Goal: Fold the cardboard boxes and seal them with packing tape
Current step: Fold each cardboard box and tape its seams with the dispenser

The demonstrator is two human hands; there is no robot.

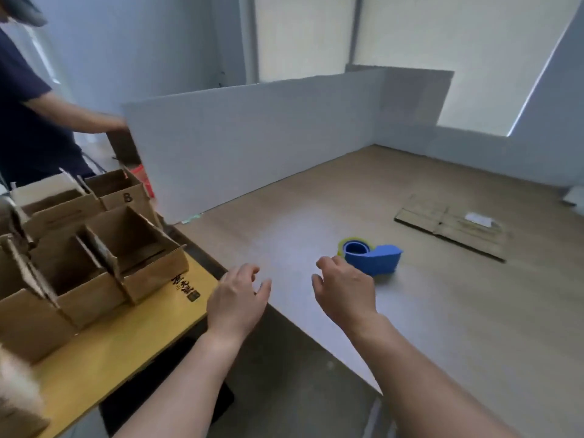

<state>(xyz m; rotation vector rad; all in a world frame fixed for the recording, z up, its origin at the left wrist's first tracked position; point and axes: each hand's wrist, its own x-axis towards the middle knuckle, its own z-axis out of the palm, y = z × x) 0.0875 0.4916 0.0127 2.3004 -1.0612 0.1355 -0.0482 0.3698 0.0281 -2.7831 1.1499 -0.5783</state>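
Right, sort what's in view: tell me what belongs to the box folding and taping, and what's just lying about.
For the job: blue tape dispenser, flattened cardboard box on the table, open boxes on the yellow side table.
Lying about: grey partition board, red item behind the boxes, white object at the right edge.

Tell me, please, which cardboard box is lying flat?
The flattened brown cardboard box beyond the blue tape dispenser; the other boxes stand open on the yellow table.

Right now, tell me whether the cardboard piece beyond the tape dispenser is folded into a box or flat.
Flat. The cardboard piece lies collapsed on the table, with no walls raised.
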